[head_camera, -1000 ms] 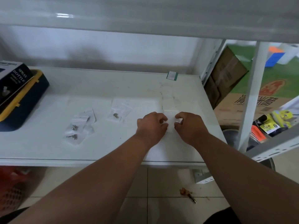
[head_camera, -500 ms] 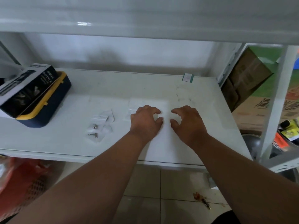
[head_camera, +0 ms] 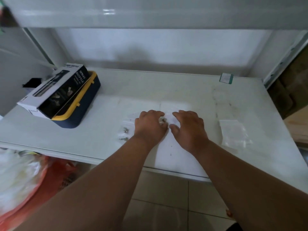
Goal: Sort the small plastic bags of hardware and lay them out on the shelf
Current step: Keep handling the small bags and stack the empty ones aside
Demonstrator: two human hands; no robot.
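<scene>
Both of my hands rest side by side on the white shelf point(head_camera: 200, 90). My left hand point(head_camera: 149, 126) is curled, its fingertips pinching a small clear bag with a metal screw point(head_camera: 164, 120) in it. My right hand point(head_camera: 189, 129) lies flat just right of that bag, fingers spread and touching the plastic, gripping nothing. Just left of my left hand lie more small bags with screws point(head_camera: 124, 133), partly hidden under the hand. A flat stack of clear bags point(head_camera: 233, 133) lies apart at the right of the shelf.
A spray bottle box point(head_camera: 55, 90) sits on a navy and yellow case point(head_camera: 80, 114) at the shelf's left. A small green-edged label point(head_camera: 226, 78) is at the back right. An upper shelf hangs overhead. Below left are an orange basket point(head_camera: 50, 179) and plastic.
My hands have shifted left from the clear bags at the right, which now lie alone, onto the bag with the screw. The view has swung left and the spray bottle box shows more fully.
</scene>
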